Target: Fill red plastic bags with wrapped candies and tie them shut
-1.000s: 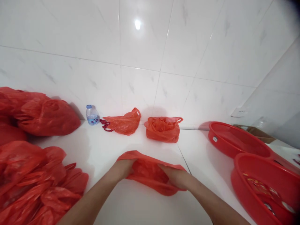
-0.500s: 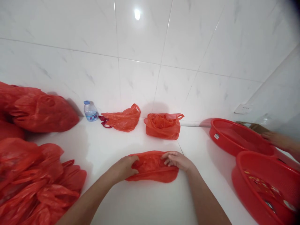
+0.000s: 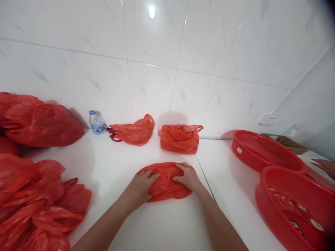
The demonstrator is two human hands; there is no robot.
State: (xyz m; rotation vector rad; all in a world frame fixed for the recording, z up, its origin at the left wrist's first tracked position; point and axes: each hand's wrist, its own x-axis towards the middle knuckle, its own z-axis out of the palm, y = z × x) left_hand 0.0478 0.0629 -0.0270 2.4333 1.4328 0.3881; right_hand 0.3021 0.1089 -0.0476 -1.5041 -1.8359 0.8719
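A red plastic bag [image 3: 167, 183] lies on the white table in front of me, its crumpled middle showing between my hands. My left hand [image 3: 141, 184] grips its left end, with thumb and fingers over the top. Around the right end, my right hand [image 3: 188, 177] has hold of the bag, thumb pointing inward. Both hands hide part of the bag's ends, and its contents do not show. Just behind it stands another red bag [image 3: 179, 141], boxy in shape with a loop handle. A flatter red bag [image 3: 134, 134] lies to the left of that one.
Red bags [image 3: 39, 205] are heaped at the left, with a bulging red bag [image 3: 44, 122] behind them. A water bottle [image 3: 97, 122] stands by the wall. On the right are a red basin [image 3: 243, 157] and another red basin [image 3: 264, 195] holding small items. Another person's hand [image 3: 324, 165] is beyond them.
My hands have moved further over the bag, which now looks more bunched and closed on top. The other person's hand has drawn away from the far basin to the right.
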